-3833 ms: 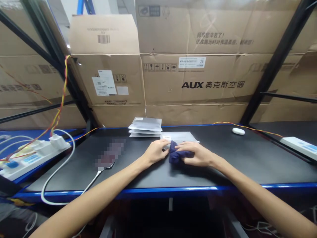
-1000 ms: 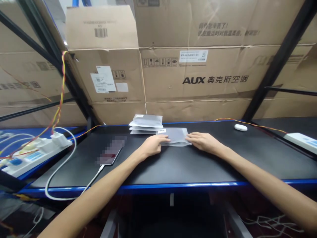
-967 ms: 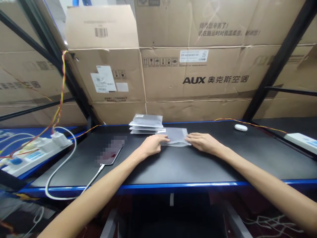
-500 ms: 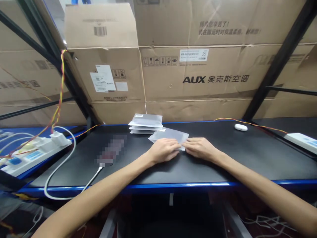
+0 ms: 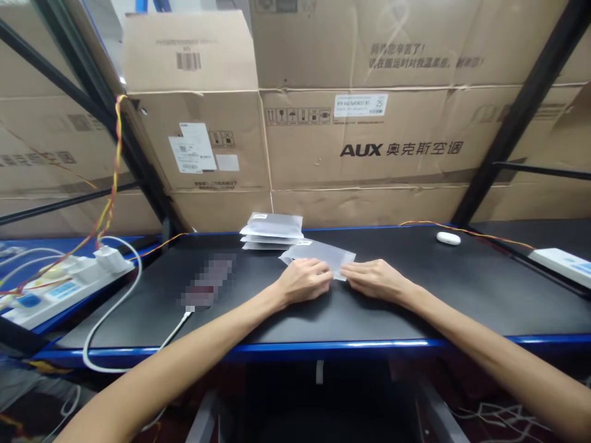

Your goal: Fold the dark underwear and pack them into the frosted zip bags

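Note:
Both hands are at a frosted white plastic bag (image 5: 327,251) with a small white label, tilted above the black table mat. My left hand (image 5: 305,280) has its fingers curled over the bag's near left edge. At the near right corner, my right hand (image 5: 372,278) pinches the bag between thumb and fingers. The fingertips of both hands are close together, and the edge under them is partly hidden. Just behind and to the left lies a stack of several similar frosted bags (image 5: 272,226), the top one bearing a white label.
A blurred-out device (image 5: 207,283) with a white cable lies to the left. Power strips stand at the left (image 5: 69,286) and right (image 5: 566,264) ends. A small white case (image 5: 448,238) sits at the back right. Large cardboard boxes (image 5: 318,166) wall off the rear, between black shelf posts.
The bag has shifted slightly to the right. My left fingers have drawn back a little from the right hand, widening the gap between them.

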`<state>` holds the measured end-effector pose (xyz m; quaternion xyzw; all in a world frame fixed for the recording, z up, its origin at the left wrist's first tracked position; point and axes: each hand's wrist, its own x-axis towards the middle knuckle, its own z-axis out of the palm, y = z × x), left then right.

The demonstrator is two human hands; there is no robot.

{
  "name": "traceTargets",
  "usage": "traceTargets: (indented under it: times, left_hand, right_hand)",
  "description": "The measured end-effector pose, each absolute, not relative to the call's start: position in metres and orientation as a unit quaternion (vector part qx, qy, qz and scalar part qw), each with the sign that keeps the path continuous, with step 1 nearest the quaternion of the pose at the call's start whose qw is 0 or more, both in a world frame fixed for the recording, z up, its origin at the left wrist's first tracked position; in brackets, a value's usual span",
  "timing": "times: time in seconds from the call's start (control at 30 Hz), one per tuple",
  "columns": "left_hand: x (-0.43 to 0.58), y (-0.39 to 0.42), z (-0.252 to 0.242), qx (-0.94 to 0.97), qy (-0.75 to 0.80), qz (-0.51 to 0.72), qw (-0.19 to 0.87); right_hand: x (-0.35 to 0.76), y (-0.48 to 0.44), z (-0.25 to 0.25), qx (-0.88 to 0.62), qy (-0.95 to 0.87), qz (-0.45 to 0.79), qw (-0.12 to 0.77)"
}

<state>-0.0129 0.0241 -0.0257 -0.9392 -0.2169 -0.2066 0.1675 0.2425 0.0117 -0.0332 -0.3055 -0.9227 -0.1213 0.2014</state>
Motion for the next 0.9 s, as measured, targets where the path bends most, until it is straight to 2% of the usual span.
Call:
traceTargets:
  times: [0.17, 0.3, 0.63, 0.73, 0.9]
  left_hand:
    - [-0.032, 0.031, -0.018, -0.938, -0.193, -0.177, 0.227]
    - [-0.047, 0.034, -0.012, -0.943, -0.198, -0.15, 0.22]
    - [-0.08, 0.029, -0.001, -0.91, -0.327, -0.128, 0.221]
    - [-0.074, 0.026, 0.004, -0.901, -0.356, -0.145, 0.199]
    - [-0.049, 0.016, -0.001, -0.935, -0.283, -0.184, 0.107]
  right_hand:
    - [0.256, 0.012, -0.033, -0.266, -0.933, -0.142, 0.195]
    - [0.269, 0.01, -0.033, -0.272, -0.931, -0.132, 0.205]
    - [0.284, 0.011, -0.038, -0.283, -0.92, -0.151, 0.224]
    - [0.28, 0.01, -0.038, -0.283, -0.918, -0.148, 0.236]
    - [0.27, 0.007, -0.041, -0.293, -0.905, -0.153, 0.268]
